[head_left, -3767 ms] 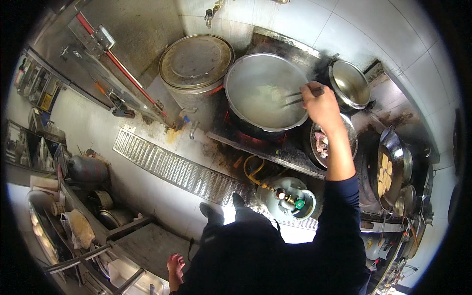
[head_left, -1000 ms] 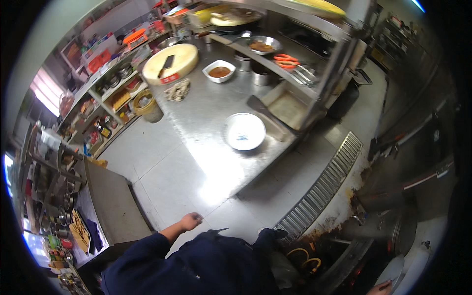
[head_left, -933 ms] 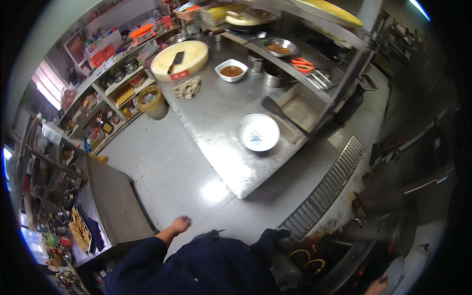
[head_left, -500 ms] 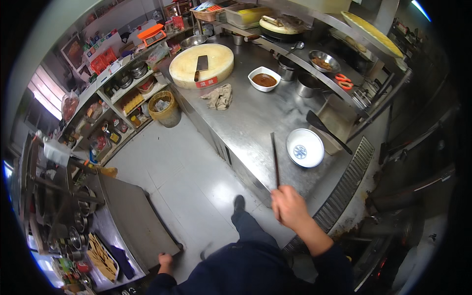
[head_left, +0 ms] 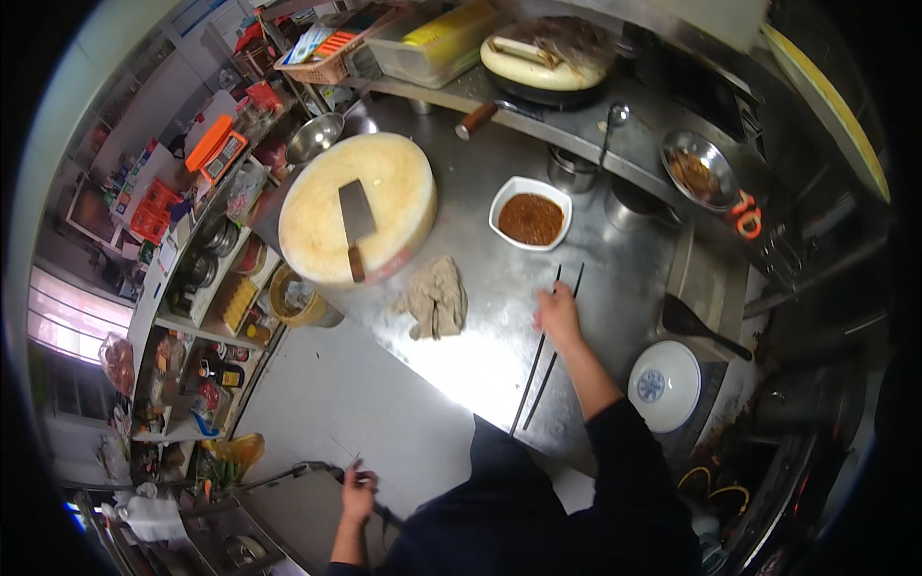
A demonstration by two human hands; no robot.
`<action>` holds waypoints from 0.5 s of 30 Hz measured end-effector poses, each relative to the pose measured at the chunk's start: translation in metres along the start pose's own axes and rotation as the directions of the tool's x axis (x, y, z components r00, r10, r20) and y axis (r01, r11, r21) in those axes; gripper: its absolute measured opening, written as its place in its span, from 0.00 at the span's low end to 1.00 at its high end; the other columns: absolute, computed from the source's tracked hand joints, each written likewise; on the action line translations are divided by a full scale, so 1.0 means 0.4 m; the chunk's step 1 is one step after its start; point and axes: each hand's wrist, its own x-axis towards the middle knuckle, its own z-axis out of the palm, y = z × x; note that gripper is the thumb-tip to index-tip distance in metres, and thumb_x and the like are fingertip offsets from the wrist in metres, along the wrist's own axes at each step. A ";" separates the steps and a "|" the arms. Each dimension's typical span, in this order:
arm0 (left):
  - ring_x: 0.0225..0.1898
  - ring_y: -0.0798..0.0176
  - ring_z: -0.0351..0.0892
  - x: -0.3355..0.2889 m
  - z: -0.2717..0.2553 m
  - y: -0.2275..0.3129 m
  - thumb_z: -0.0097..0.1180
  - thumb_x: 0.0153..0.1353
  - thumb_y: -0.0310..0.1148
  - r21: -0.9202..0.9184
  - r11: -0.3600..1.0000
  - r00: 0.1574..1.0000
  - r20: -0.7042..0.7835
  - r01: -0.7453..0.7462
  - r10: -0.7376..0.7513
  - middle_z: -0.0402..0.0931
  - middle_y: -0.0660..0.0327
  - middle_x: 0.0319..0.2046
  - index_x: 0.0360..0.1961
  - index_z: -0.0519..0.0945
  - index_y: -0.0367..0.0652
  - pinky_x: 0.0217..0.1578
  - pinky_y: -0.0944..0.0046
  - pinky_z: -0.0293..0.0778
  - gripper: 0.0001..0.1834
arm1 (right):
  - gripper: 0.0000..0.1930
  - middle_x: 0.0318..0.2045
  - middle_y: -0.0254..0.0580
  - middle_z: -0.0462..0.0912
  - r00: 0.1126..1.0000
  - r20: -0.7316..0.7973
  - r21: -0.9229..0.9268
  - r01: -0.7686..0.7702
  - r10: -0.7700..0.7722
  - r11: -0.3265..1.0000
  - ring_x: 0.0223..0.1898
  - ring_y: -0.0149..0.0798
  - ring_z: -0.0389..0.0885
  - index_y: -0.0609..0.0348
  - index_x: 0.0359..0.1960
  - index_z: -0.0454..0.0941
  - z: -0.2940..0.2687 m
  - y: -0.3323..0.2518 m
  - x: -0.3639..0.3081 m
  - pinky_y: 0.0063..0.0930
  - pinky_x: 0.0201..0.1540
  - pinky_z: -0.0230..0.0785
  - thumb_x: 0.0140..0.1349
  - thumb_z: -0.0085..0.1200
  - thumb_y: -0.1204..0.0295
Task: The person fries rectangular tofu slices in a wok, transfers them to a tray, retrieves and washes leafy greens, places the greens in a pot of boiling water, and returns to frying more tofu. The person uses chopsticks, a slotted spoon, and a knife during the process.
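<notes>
Two dark chopsticks (head_left: 530,379) slant over the bench (head_left: 624,298) near a bowl of brown sauce (head_left: 531,221), pinched by the right hand (head_left: 558,312); whether the left hand (head_left: 358,492) has its fingers spread cannot be told.

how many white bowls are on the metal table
2. The squarish bowl of brown sauce is beyond the right hand; the round bowl, with a blue mark inside, is to that hand's right, nearer the person. Others could be hidden at the back.

One wide fisheye, left of a head-worn pair — looks down and forward from near above the right hand (head_left: 559,312), onto the steel worktop (head_left: 488,278).
</notes>
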 end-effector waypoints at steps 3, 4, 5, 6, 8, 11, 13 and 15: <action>0.32 0.68 0.74 0.119 -0.082 0.200 0.49 0.63 0.20 -0.274 0.958 0.983 -0.181 -0.082 0.033 0.74 0.61 0.39 0.69 0.60 0.45 0.32 0.67 0.75 0.32 | 0.33 0.49 0.62 0.73 0.984 0.057 0.532 -0.171 0.166 0.830 0.44 0.54 0.81 0.65 0.68 0.52 0.062 -0.070 0.221 0.46 0.45 0.81 0.66 0.53 0.66; 0.35 0.66 0.75 0.151 -0.099 0.271 0.48 0.62 0.20 -0.207 0.966 0.964 -0.244 -0.156 0.103 0.74 0.59 0.42 0.70 0.60 0.45 0.36 0.64 0.77 0.33 | 0.33 0.50 0.66 0.72 0.984 0.054 0.641 -0.166 0.172 0.749 0.48 0.55 0.80 0.62 0.69 0.52 0.082 -0.071 0.269 0.47 0.48 0.81 0.66 0.52 0.66; 0.38 0.65 0.75 0.178 -0.113 0.342 0.48 0.62 0.21 -0.224 0.955 0.957 -0.258 -0.193 0.133 0.73 0.59 0.44 0.70 0.59 0.46 0.39 0.62 0.78 0.34 | 0.33 0.59 0.65 0.65 0.976 0.041 0.636 -0.189 0.212 0.748 0.53 0.59 0.76 0.62 0.68 0.52 0.100 -0.068 0.303 0.50 0.52 0.79 0.65 0.52 0.69; 0.39 0.65 0.75 0.207 -0.124 0.415 0.48 0.62 0.21 -0.215 0.949 0.950 -0.260 -0.230 0.171 0.72 0.59 0.45 0.71 0.59 0.46 0.40 0.60 0.78 0.34 | 0.33 0.59 0.62 0.66 0.986 -0.005 0.652 -0.125 0.170 0.748 0.53 0.58 0.77 0.61 0.69 0.51 0.109 -0.061 0.323 0.50 0.53 0.78 0.65 0.52 0.69; 0.39 0.65 0.76 0.262 -0.132 0.562 0.50 0.62 0.21 -0.270 0.921 0.946 -0.236 -0.282 0.221 0.72 0.58 0.46 0.71 0.59 0.46 0.40 0.61 0.78 0.35 | 0.34 0.61 0.53 0.68 0.983 -0.074 0.677 -0.075 0.169 0.732 0.55 0.55 0.77 0.59 0.70 0.52 0.119 -0.044 0.322 0.49 0.56 0.76 0.64 0.53 0.70; 0.40 0.64 0.76 0.370 -0.136 0.794 0.52 0.61 0.21 -0.218 0.902 0.926 -0.146 -0.374 0.348 0.71 0.57 0.48 0.70 0.59 0.45 0.41 0.64 0.79 0.35 | 0.28 0.60 0.50 0.73 1.000 -0.021 0.653 0.014 -0.001 0.757 0.56 0.50 0.78 0.59 0.67 0.62 0.097 -0.047 0.249 0.46 0.55 0.77 0.63 0.47 0.73; 0.43 0.65 0.75 0.460 -0.139 0.970 0.51 0.62 0.21 -0.113 0.818 0.825 -0.016 -0.563 0.565 0.72 0.59 0.50 0.68 0.63 0.47 0.44 0.63 0.77 0.32 | 0.26 0.53 0.54 0.78 0.999 -0.046 0.540 0.026 -0.002 0.841 0.49 0.52 0.83 0.65 0.63 0.67 0.069 -0.083 0.177 0.46 0.46 0.82 0.60 0.46 0.73; 0.42 0.66 0.74 0.551 -0.130 1.169 0.51 0.62 0.21 -0.114 0.698 0.697 0.058 -0.707 0.715 0.72 0.61 0.50 0.66 0.65 0.42 0.43 0.65 0.74 0.29 | 0.25 0.41 0.52 0.82 1.000 0.016 0.459 0.001 -0.009 0.888 0.33 0.46 0.86 0.68 0.57 0.69 0.039 -0.140 0.088 0.34 0.28 0.83 0.56 0.45 0.77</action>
